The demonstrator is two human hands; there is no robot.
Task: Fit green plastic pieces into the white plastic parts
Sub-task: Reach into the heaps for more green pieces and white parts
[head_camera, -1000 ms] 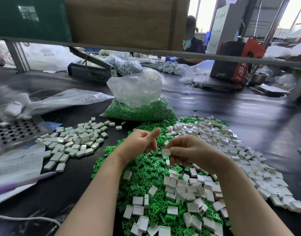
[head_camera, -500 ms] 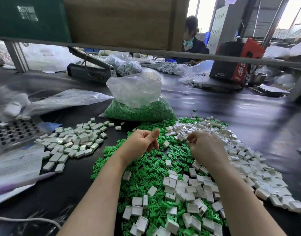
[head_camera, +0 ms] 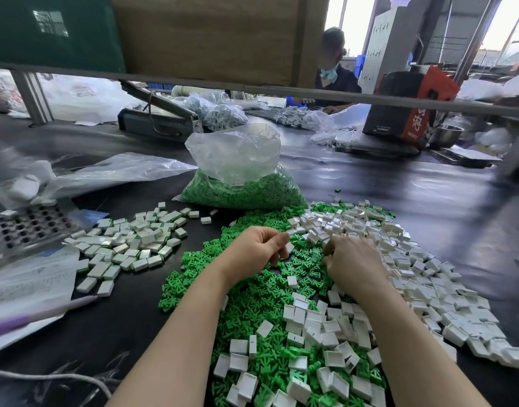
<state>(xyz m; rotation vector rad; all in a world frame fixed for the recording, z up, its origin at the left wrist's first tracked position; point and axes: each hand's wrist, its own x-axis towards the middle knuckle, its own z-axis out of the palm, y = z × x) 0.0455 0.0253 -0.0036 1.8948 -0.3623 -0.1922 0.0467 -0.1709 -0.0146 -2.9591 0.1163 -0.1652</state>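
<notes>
Mid-frame on the bench (head_camera: 428, 218), left hand (head_camera: 254, 254) is curled, can't tell if it's pinching anything; right hand (head_camera: 353, 262) curls down into the green pieces (head_camera: 193, 277) beside white parts (head_camera: 428, 277), grip hidden.

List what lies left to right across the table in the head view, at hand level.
Perforated tray → assembled pile → left hand → right hand → white parts pile.

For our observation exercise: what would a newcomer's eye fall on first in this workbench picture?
Most striking is the spread of bright green plastic pieces in the middle of the black table, with loose white plastic parts heaped over its right side. Both hands work above it, the left hand and right hand with fingers curled. Behind stands a clear bag of green pieces.
</notes>
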